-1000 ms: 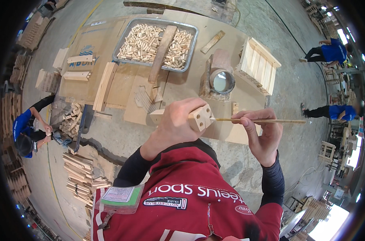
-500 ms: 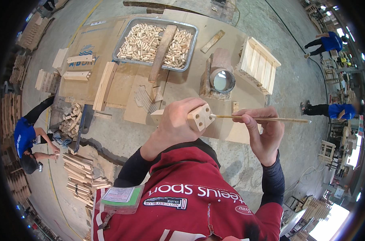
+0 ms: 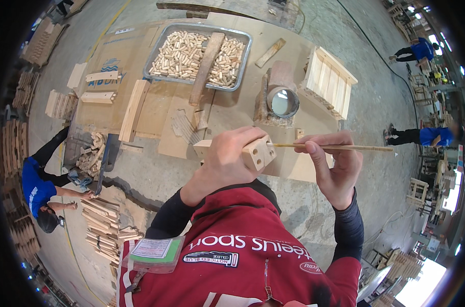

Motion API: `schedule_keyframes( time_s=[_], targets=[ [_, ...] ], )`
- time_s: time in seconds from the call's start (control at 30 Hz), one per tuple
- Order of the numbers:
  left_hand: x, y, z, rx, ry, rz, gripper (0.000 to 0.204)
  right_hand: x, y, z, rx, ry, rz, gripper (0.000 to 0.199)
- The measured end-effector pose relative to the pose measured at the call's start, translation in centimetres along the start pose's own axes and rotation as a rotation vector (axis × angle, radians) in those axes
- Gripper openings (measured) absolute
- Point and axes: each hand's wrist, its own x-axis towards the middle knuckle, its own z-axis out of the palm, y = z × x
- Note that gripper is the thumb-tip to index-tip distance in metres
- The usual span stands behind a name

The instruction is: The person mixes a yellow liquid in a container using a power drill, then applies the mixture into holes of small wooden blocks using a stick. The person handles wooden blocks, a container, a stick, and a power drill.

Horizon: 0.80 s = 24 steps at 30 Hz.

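Observation:
My left hand (image 3: 230, 156) is wrapped round a pale wooden block (image 3: 255, 156), whose end with several drilled holes faces right. Between the thumb and fingers of my right hand (image 3: 336, 166) is a thin wooden stick (image 3: 363, 148), held level. The stick's left tip is at one of the upper holes in the block's end; how deep it reaches I cannot tell. Beyond my hands stands a round cup of whitish liquid (image 3: 282, 104) in a stained wooden holder (image 3: 265, 110).
A metal tray (image 3: 241, 82) of wooden dowels has a wooden bar (image 3: 206, 71) across it. A slatted wooden piece (image 3: 328, 82) stands at the right, a long wooden strip (image 3: 133, 110) at the left. A person in blue (image 3: 38, 189) works by stacked wood (image 3: 102, 220) on the left.
The stick's tip has shifted slightly up and left, to a hole in the block. My left hand has turned the block a little. The person at left has moved their arms.

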Motion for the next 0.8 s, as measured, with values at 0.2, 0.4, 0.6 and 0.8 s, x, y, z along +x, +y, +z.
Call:
schedule_keyframes(
  time_s=[0.2,0.4,0.6,0.8],
  targets=[
    [-0.1,-0.2,0.0,0.017,-0.009,0.022,0.044,0.1,-0.1,0.4,0.095,0.045,0.084,0.009],
    [-0.4,-0.2,0.1,0.031,0.003,0.042,0.045,0.2,-0.4,-0.1,0.023,0.011,0.053,0.008],
    [0.0,-0.5,0.1,0.032,0.004,0.057,0.045,0.4,-0.6,-0.1,0.069,0.042,0.084,0.008],
    [0.2,-0.2,0.0,0.048,0.021,0.034,0.045,0.0,-1.2,-0.6,0.087,0.07,0.061,0.011]
  ],
)
